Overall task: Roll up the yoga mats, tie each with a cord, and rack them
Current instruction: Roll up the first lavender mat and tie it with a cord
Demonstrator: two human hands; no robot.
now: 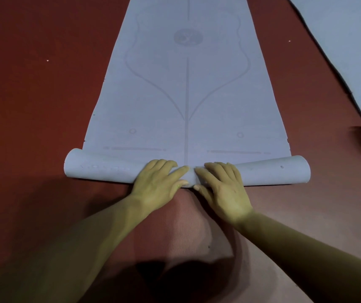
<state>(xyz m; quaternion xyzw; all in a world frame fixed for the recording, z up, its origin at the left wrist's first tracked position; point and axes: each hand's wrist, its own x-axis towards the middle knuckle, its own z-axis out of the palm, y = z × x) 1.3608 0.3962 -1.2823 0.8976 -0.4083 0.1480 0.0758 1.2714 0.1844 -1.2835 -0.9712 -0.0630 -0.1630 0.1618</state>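
On the dark red floor (pixel 33 106), a long pale blue foam yoga mat (pixel 186 95) lies flat, near end rolled. Left hand (pixel 156 185) and right hand (pixel 221 189) press the roll's middle, fingers extended, gripping nothing. Another blue mat (pixel 346 51) lies far right.

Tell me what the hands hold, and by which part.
Nothing gripped: left hand and right hand press flat on the rolled mat at its middle.
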